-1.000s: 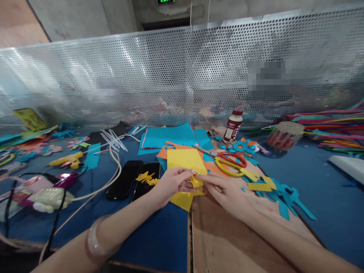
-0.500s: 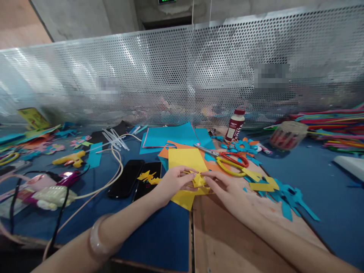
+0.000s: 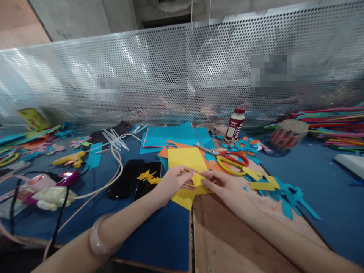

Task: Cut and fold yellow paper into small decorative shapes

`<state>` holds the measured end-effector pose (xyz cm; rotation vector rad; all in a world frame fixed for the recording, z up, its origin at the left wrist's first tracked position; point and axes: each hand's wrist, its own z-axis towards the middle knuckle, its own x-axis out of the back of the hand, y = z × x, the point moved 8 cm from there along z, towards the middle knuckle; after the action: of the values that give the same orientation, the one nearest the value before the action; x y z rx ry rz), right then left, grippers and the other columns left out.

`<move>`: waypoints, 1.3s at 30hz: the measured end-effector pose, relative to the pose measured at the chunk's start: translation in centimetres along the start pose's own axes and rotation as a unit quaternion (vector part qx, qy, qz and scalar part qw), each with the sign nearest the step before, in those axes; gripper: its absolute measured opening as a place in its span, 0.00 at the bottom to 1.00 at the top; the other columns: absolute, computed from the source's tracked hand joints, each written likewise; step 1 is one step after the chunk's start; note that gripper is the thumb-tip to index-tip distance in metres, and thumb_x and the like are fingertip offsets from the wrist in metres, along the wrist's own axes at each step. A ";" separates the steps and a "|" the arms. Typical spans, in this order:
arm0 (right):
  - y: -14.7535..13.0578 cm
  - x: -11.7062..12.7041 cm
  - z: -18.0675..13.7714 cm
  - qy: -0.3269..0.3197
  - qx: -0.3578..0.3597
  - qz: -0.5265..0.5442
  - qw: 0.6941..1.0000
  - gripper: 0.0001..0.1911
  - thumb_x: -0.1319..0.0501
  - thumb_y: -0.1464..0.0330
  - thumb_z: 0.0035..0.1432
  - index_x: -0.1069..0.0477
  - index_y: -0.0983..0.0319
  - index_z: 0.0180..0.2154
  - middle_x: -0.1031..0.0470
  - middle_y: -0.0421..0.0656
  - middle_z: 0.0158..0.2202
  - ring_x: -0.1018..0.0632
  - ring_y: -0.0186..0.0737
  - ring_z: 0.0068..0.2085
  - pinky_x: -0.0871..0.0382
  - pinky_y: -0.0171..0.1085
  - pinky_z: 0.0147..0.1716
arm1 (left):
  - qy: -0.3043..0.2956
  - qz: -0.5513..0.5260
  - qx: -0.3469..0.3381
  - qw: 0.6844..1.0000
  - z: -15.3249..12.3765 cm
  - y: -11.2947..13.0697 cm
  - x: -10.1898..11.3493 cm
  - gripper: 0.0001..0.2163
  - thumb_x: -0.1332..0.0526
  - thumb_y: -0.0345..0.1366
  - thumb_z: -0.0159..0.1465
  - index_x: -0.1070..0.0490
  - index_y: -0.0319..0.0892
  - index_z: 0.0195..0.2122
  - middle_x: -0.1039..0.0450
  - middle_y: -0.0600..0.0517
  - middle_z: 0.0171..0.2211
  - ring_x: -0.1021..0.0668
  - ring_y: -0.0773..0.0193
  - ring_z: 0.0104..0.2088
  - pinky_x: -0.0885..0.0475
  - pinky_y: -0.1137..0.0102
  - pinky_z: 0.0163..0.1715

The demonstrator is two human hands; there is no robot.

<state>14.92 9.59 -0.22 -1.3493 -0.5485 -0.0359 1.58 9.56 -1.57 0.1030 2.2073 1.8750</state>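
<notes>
Between my fingers is a small folded yellow paper piece, over yellow paper sheets at the middle of the table. My left hand pinches it from the left, a pale bangle on that wrist. From the right, my right hand pinches the piece's edge between thumb and fingers. Its lower folds are partly hidden by the fingers. Beside my left hand, yellow paper cutouts lie on a dark phone. Scissors with red and yellow handles rest beyond my right hand.
Blue paper sheets lie behind the yellow ones. A bottle and a clear jar stand at the back right. To the left are a yellow glue gun, looping cables and another phone. A perforated metal panel closes the back.
My right fingers have shifted slightly on the yellow paper piece, which now shows a flatter, more open face. My left hand has hardly moved.
</notes>
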 end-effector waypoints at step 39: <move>0.3 0.1 -0.4 0.024 -0.037 0.065 0.997 0.14 0.42 0.57 0.53 0.29 0.62 0.28 0.28 0.40 0.28 0.29 0.37 0.32 0.38 0.33 0.30 | -0.041 0.227 -0.119 0.966 -0.9 1.1 -1.1 0.16 0.47 0.40 0.62 0.40 0.39 0.49 0.26 0.46 0.34 0.22 0.60 0.36 0.29 0.67 0.35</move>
<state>15.26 9.35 -0.53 -1.4504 -0.4223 0.0182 2.39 8.67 -0.26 0.6795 2.0037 2.3046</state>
